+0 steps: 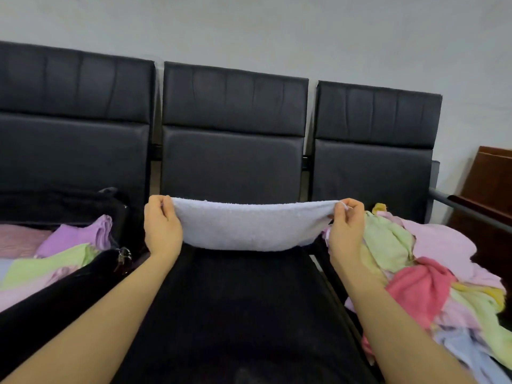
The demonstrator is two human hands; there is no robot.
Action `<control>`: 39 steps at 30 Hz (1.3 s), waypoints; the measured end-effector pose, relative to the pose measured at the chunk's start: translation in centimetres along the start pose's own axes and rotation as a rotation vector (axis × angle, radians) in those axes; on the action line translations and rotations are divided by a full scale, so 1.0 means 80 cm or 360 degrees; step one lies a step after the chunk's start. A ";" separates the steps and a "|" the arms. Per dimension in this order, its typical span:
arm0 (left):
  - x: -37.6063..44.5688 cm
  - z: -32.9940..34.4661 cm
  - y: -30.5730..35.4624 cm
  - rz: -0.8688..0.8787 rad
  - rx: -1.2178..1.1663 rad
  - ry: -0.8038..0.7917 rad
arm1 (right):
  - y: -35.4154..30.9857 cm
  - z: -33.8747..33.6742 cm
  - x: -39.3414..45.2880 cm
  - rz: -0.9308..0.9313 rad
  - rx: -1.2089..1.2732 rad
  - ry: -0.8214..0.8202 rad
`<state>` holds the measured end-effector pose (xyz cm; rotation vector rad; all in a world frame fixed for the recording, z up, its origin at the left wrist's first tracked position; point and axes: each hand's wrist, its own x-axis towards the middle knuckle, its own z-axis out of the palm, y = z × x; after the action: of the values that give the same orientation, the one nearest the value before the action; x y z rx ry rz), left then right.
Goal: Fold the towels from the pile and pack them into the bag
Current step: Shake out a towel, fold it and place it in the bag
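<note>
Plainly, two hands, left hand (pixel 161 227) and right hand (pixel 345 228), pinch one white towel (pixel 249 227).

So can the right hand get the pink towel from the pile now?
Probably not yet. The right hand and left hand are both pinching the white towel. The pink towel lies uncovered nearby on the pile.

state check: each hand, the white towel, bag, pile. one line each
left hand: pinches the white towel's left end
right hand: pinches its right end
white towel: stretched between the hands, sagging, held above the middle seat
bag: open on the left seat, folded towels inside
pile: loose, unfolded towels on the right seat
</note>
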<state>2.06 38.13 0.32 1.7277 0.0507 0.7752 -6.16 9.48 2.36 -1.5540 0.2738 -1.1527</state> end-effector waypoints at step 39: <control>-0.012 0.096 -0.193 0.1078 0.1425 -0.0769 | 0.198 0.047 -0.037 -0.0344 -0.1524 -0.0757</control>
<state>10.81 36.10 -14.44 2.8167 -0.6345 0.8462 1.52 8.43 -12.28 -2.6972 0.3655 -0.7838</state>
